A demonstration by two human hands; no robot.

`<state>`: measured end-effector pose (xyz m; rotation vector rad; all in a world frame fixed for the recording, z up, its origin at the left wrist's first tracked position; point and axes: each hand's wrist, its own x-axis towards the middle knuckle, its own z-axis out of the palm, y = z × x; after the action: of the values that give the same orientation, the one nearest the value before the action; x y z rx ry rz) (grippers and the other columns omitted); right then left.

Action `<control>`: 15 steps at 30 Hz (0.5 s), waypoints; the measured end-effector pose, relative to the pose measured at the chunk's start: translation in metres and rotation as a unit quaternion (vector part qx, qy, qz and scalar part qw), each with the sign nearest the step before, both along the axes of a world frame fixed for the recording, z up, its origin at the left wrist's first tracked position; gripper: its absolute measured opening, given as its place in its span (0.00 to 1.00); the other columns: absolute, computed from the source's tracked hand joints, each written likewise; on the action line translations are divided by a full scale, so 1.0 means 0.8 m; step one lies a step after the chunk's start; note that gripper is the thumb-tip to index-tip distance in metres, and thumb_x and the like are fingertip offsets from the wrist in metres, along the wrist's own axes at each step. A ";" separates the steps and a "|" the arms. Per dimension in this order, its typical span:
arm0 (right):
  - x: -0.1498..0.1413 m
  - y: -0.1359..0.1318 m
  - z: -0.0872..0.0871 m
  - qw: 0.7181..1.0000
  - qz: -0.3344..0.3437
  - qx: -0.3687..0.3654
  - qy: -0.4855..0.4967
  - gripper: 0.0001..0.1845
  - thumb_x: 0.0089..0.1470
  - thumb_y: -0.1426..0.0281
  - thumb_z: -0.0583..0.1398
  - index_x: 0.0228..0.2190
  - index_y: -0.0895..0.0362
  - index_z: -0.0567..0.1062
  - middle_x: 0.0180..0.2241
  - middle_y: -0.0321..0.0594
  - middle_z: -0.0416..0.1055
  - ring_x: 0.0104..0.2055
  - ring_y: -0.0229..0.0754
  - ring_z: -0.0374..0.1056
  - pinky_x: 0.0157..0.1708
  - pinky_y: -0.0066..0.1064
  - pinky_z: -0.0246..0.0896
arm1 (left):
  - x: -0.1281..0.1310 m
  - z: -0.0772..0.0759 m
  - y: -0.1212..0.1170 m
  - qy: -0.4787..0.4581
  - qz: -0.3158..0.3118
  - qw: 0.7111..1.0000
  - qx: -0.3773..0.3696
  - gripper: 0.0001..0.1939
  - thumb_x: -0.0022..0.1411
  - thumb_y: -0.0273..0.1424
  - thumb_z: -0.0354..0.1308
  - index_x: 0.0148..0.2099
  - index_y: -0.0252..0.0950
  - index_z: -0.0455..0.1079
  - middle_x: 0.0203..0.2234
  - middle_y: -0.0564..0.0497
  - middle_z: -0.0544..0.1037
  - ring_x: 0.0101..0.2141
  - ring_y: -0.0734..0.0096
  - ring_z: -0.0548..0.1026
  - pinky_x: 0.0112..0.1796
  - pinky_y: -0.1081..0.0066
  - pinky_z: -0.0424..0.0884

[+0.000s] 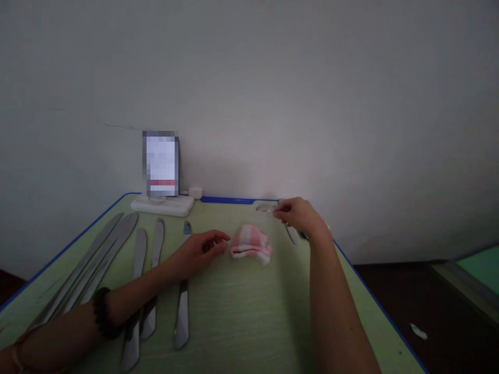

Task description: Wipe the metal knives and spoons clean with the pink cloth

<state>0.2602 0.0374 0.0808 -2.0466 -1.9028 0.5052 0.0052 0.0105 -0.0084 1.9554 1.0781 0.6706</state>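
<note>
Knives lay nearest, left side of green table, left forearm blocking several. Blurred screen stood behind on white base. Left hand hung empty, loosely curled, beside crumpled pink-white cloth. Right hand pinched shiny utensil, partly hiding another blade.

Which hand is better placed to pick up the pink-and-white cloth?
Probably the left hand: its fingers are loosely open right beside the cloth, with nothing visible in its grip. The right hand is farther off, fingertips at a shiny utensil.
</note>
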 end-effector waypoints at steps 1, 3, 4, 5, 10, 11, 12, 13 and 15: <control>0.011 0.000 -0.002 0.997 -0.059 0.048 -0.006 0.10 0.48 0.71 0.59 0.33 0.60 0.79 0.27 0.43 0.77 0.29 0.38 0.71 0.29 0.25 0.59 | 0.000 0.000 0.000 0.006 -0.003 1.000 0.005 0.16 0.61 0.39 0.49 0.44 0.35 0.69 0.24 0.56 0.70 0.23 0.75 0.64 0.24 0.76 0.57; 0.029 0.001 -0.008 0.983 -0.138 0.122 -0.021 0.12 0.47 0.68 0.60 0.34 0.59 0.79 0.32 0.45 0.77 0.35 0.41 0.72 0.35 0.27 0.60 | 0.001 0.001 0.000 0.013 -0.010 1.000 0.009 0.15 0.62 0.39 0.48 0.41 0.35 0.70 0.22 0.56 0.68 0.22 0.75 0.63 0.24 0.76 0.57; 0.034 0.001 -0.011 0.977 -0.155 0.141 -0.026 0.12 0.48 0.67 0.60 0.34 0.58 0.79 0.34 0.45 0.77 0.37 0.43 0.72 0.37 0.28 0.60 | 0.001 0.001 0.000 0.014 -0.013 1.000 0.011 0.15 0.62 0.39 0.47 0.40 0.35 0.70 0.22 0.57 0.67 0.22 0.75 0.63 0.23 0.76 0.56; 0.037 0.002 -0.015 0.975 -0.164 0.150 -0.026 0.12 0.49 0.66 0.59 0.34 0.58 0.79 0.35 0.45 0.77 0.38 0.44 0.72 0.38 0.29 0.60 | 0.001 0.001 0.000 0.015 -0.013 1.000 0.014 0.15 0.62 0.39 0.47 0.40 0.35 0.70 0.21 0.57 0.67 0.22 0.75 0.63 0.23 0.76 0.56; 0.033 0.007 -0.032 0.977 -0.171 0.124 -0.025 0.13 0.49 0.67 0.59 0.36 0.58 0.79 0.36 0.45 0.77 0.40 0.44 0.72 0.39 0.28 0.61 | 0.000 0.001 0.000 0.023 -0.014 0.999 0.033 0.13 0.62 0.36 0.47 0.39 0.35 0.69 0.22 0.57 0.67 0.23 0.75 0.63 0.24 0.76 0.56; 0.031 0.009 -0.036 0.978 -0.170 0.116 -0.034 0.12 0.49 0.68 0.59 0.35 0.57 0.79 0.36 0.45 0.77 0.40 0.44 0.72 0.39 0.28 0.61 | 0.000 0.001 0.000 0.024 -0.016 0.999 0.033 0.13 0.62 0.36 0.46 0.39 0.35 0.69 0.22 0.57 0.67 0.23 0.75 0.62 0.24 0.76 0.56; 0.029 0.010 -0.039 0.979 -0.169 0.107 -0.045 0.12 0.49 0.68 0.59 0.35 0.57 0.79 0.37 0.45 0.77 0.40 0.44 0.72 0.39 0.27 0.61 | 0.000 0.002 0.000 0.025 -0.017 0.999 0.032 0.13 0.62 0.36 0.46 0.39 0.35 0.69 0.22 0.57 0.67 0.22 0.75 0.62 0.24 0.76 0.55; 0.028 0.011 -0.042 0.979 -0.170 0.098 -0.055 0.12 0.49 0.68 0.59 0.35 0.57 0.79 0.37 0.45 0.77 0.41 0.44 0.72 0.39 0.27 0.61 | 0.001 0.002 -0.001 0.026 -0.016 0.999 0.031 0.13 0.62 0.36 0.46 0.39 0.35 0.69 0.22 0.57 0.67 0.22 0.75 0.62 0.24 0.76 0.55; 0.026 0.013 -0.048 0.978 -0.178 0.081 -0.068 0.11 0.49 0.69 0.59 0.34 0.57 0.79 0.37 0.45 0.77 0.41 0.44 0.72 0.39 0.27 0.61 | 0.001 0.004 -0.002 0.028 -0.013 0.999 0.027 0.13 0.62 0.36 0.46 0.39 0.35 0.69 0.21 0.57 0.66 0.21 0.75 0.61 0.23 0.76 0.54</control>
<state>0.2807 0.0477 0.0421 -2.2894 -1.5331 0.1214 0.0060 0.0093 -0.0056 2.0405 1.0776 0.6404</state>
